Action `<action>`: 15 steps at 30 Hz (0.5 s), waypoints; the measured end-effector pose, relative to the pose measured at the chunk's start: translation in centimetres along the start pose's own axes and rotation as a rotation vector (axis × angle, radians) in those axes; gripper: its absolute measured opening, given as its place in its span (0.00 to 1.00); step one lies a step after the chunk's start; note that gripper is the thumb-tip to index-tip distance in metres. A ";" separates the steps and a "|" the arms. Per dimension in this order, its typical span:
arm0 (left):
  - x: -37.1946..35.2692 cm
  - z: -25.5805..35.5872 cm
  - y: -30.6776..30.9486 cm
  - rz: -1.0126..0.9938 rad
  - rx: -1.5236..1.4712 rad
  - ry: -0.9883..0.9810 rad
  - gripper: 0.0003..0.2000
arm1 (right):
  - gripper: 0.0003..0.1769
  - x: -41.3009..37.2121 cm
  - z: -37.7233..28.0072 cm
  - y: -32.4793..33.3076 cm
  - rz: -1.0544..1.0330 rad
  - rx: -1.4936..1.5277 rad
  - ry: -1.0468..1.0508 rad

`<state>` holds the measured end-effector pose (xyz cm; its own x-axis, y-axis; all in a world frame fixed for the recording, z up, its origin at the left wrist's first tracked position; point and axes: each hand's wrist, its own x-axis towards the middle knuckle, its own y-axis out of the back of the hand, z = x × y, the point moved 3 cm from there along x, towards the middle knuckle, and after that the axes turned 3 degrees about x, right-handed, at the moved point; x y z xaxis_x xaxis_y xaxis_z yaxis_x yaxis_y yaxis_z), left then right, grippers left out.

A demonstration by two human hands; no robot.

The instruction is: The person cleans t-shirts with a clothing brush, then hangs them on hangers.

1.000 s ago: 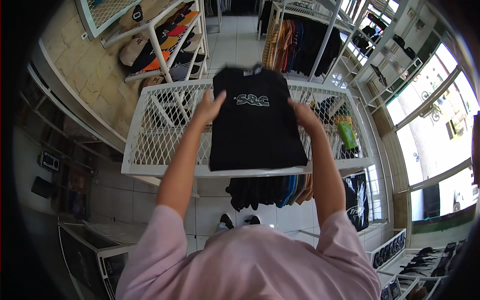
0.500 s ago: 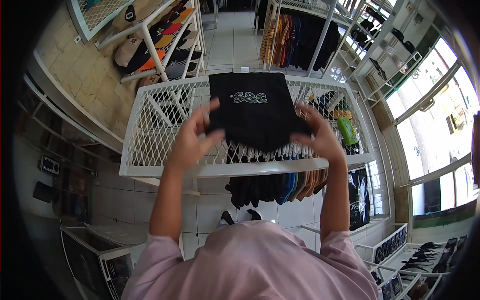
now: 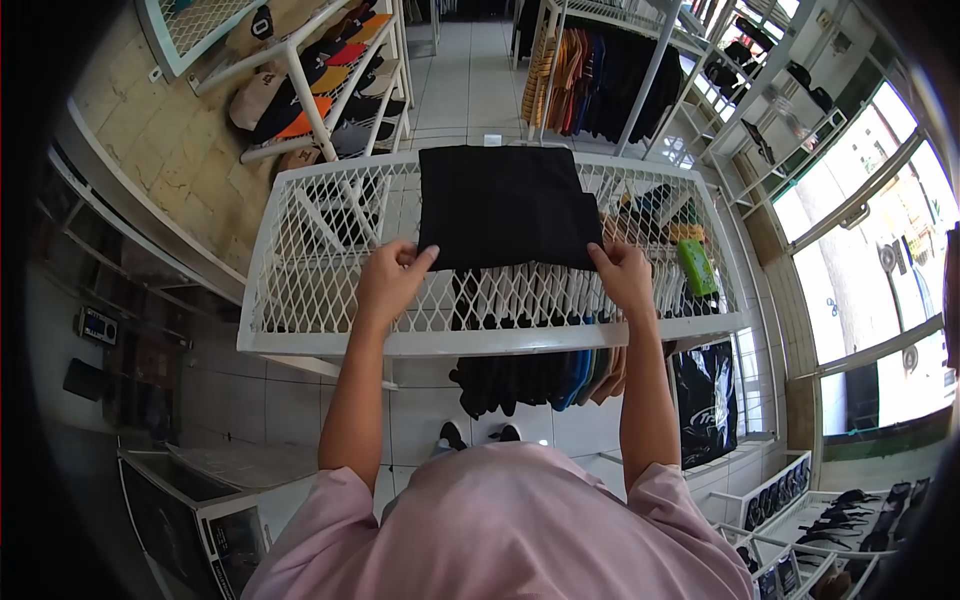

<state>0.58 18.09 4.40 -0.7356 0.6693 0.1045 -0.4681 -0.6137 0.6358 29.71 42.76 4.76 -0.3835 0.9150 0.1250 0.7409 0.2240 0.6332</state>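
Now you are pinching the near-left corner of the black shirt (image 3: 505, 205) with your left hand (image 3: 392, 280), thumb on top and fingers closed on the cloth. Your right hand (image 3: 625, 275) is gripping the near-right corner in the same way. The shirt is lying flat and folded on the white mesh rack top (image 3: 300, 290), no print showing. Its far edge is reaching the far edge of the rack and its near edge is sitting about in the middle. To my judgement, you are laying down a fold and squaring its near edge. The next move is asking for both corners level and the cloth smooth before you are letting go. A green packet (image 3: 693, 267) is lying near the right edge, apart from the shirt. Hanging clothes (image 3: 540, 375) are showing under the near edge.
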 end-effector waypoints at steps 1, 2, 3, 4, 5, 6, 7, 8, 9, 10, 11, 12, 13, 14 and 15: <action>-0.5 0.0 -0.2 -0.017 0.048 -0.060 0.21 | 0.26 -0.3 0.0 0.1 -0.046 -0.006 0.002; -0.6 0.2 -0.3 -0.029 0.094 -0.125 0.21 | 0.23 -0.4 -0.6 0.2 -0.008 0.000 0.079; -0.3 0.9 -0.2 0.039 0.091 -0.209 0.20 | 0.23 -0.2 -1.5 0.3 0.059 0.012 0.141; 0.5 1.8 -0.1 0.107 0.088 -0.293 0.20 | 0.22 0.4 -2.6 0.3 0.124 0.025 0.203; 1.4 2.8 0.1 0.174 0.083 -0.374 0.20 | 0.22 1.1 -3.6 0.2 0.188 0.036 0.263; 2.7 4.0 0.4 0.261 0.135 -0.457 0.19 | 0.21 2.1 -4.7 0.2 0.288 0.019 0.364; 3.4 5.1 0.9 0.345 0.189 -0.538 0.18 | 0.21 2.7 -5.7 0.0 0.386 0.002 0.462; 2.8 6.8 1.9 0.325 0.170 -0.438 0.18 | 0.21 2.7 -7.1 0.4 0.381 -0.012 0.426; 2.1 9.5 3.5 0.311 0.150 -0.343 0.18 | 0.21 2.4 -9.4 1.5 0.380 -0.024 0.396; 1.8 11.1 4.5 0.299 0.131 -0.252 0.19 | 0.22 1.5 -11.5 2.8 0.320 -0.004 0.270; 1.4 11.3 5.0 0.296 0.150 -0.250 0.19 | 0.21 1.1 -11.6 3.1 0.286 -0.017 0.276; 0.7 11.4 5.3 0.294 0.167 -0.248 0.19 | 0.21 0.8 -11.4 3.6 0.252 -0.030 0.285; 0.0 11.1 5.5 0.292 0.184 -0.244 0.20 | 0.21 0.5 -11.1 4.0 0.216 -0.045 0.293; -0.5 10.3 5.4 0.164 0.247 -0.140 0.21 | 0.22 0.1 -10.1 3.9 0.155 -0.059 0.246; -0.9 8.7 4.7 0.105 0.246 -0.109 0.21 | 0.22 0.0 -8.4 3.3 0.116 -0.085 0.228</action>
<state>3.27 18.26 13.94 -0.7102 0.6570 0.2529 -0.2497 -0.5709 0.7821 27.56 40.66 13.28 -0.4200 0.8316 0.3634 0.7421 0.0842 0.6649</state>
